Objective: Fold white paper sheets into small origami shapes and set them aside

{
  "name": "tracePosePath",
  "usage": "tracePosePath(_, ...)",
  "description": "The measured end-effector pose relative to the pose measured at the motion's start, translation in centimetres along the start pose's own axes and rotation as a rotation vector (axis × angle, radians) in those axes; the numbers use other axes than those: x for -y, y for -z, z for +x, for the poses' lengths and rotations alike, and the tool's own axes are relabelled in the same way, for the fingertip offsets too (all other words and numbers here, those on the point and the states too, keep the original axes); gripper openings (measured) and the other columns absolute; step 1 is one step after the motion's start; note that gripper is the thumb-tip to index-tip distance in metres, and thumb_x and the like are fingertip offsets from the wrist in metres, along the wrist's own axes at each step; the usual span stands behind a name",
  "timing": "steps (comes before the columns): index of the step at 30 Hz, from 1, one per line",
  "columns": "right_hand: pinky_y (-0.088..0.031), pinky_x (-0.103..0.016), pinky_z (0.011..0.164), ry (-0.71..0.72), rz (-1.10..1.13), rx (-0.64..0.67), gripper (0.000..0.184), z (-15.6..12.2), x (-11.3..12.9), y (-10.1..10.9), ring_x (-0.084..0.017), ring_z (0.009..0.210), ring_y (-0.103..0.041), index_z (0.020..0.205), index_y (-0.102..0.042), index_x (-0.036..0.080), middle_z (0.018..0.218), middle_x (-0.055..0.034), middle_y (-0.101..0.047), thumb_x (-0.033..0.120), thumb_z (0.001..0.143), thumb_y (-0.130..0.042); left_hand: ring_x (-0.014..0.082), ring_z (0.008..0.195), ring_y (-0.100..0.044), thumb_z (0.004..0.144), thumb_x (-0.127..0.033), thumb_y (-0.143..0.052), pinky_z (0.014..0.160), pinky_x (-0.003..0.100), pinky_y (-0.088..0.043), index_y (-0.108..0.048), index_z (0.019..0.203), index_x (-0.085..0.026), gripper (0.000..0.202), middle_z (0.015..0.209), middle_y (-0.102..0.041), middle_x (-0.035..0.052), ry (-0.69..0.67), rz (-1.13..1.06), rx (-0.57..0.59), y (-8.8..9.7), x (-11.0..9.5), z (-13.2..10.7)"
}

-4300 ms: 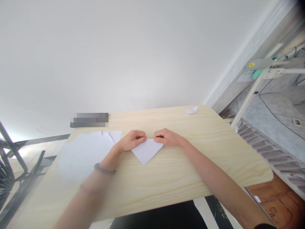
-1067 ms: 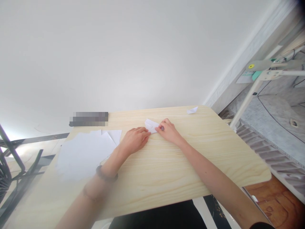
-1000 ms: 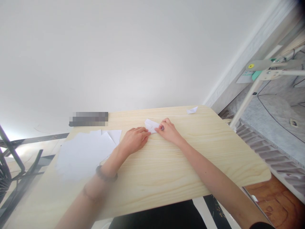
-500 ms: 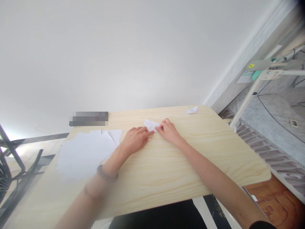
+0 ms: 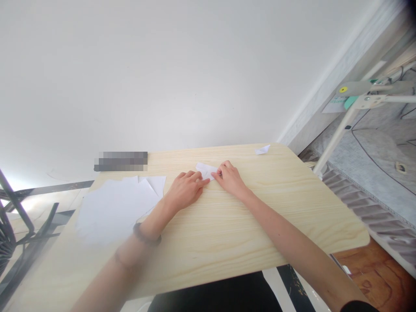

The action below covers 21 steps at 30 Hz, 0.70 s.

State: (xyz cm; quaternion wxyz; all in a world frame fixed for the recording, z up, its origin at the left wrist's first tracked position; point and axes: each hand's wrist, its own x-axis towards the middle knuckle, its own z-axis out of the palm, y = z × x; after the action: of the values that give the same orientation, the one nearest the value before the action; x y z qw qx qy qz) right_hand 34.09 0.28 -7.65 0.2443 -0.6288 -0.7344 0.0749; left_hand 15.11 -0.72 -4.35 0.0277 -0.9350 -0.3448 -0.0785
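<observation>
Several dark bars (image 5: 17, 203) slant across the left edge of the frame, beside the pale wooden surface (image 5: 227, 238), which spreads over the lower half. At the far left corner of that surface lies a dark, pixelated object (image 5: 121, 161), its details masked. Just below it, in the left of the frame, white sheets (image 5: 113, 208) lie flat and overlap, their left side blurred and one pointed corner showing at the upper right of the pile. The left forearm rises from the bottom left, a dark bracelet (image 5: 146, 234) around its wrist, and covers part of the sheets

Slightly left of the frame's middle, the left hand (image 5: 186, 190) lies palm down, its fingertips on the near left part of a folded paper (image 5: 206, 170) and its thumb reaching along the near edge; whether it grips or only presses, I cannot tell. The folded paper sits on the surface near the centre of the frame, a narrow white strip between the two hands. At its right end the right hand (image 5: 230, 178) pinches it between thumb and curled index finger. The hands are close together, a small gap between their thumbs. Dark clothing (image 5: 214, 297) shows at the bottom centre

Farther right, near the far edge of the surface, a small white scrap (image 5: 262, 150) lies alone. On the right side of the frame a white pole (image 5: 338, 138) leans beside grey fabric (image 5: 383, 125), above a brown floor (image 5: 383, 268) in the lower right corner
</observation>
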Motion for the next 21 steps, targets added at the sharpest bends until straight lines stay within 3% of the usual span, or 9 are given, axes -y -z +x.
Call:
tracePosePath(4,-0.038,-0.033,0.078,0.022,0.058,-0.021,0.016,-0.2,-0.4,0.0,-0.017,0.086,-0.05,0.08,-0.049,0.018,0.09,-0.0052,-0.045,0.035,0.078,-0.049,0.0189,0.09,-0.048,0.084,-0.022,-0.039,0.075,0.032,-0.037,-0.051,0.114,-0.03,0.034,0.099,-0.054,0.0043,0.01,0.004,0.002,0.1,-0.1,0.0)
tracePosePath(8,-0.038,-0.034,0.081,0.048,0.15,0.032,0.024,-0.3,-0.8,0.4,-0.017,0.09,-0.049,0.088,-0.045,0.02,0.097,-0.0042,-0.042,0.033,0.071,-0.056,0.0198,0.091,-0.048,0.083,-0.022,-0.039,0.075,0.033,-0.037,-0.051,0.114,-0.03,0.034,0.099,-0.054,0.0044,0.006,0.014,0.001,-0.1,-0.1,0.0)
tracePosePath(15,-0.043,-0.027,0.07,-0.07,0.358,0.137,0.025,0.6,-1.7,0.9,-0.008,0.067,-0.047,0.089,-0.044,0.02,0.096,-0.0024,-0.037,0.016,0.066,-0.053,0.0202,0.095,-0.048,0.084,-0.023,-0.038,0.079,0.035,-0.037,-0.051,0.114,-0.03,0.033,0.103,-0.053,0.0043,0.004,-0.011,0.001,-0.3,0.0,0.0)
tracePosePath(21,-0.044,-0.024,0.065,-0.053,0.462,0.165,0.022,0.9,-2.4,1.5,-0.005,0.061,-0.047,0.086,-0.045,0.019,0.097,-0.0023,-0.036,0.009,0.066,-0.046,0.0201,0.096,-0.048,0.084,-0.022,-0.039,0.08,0.034,-0.037,-0.05,0.115,-0.029,0.034,0.104,-0.053,0.0047,-0.002,-0.014,0.009,-0.2,0.0,-0.1)
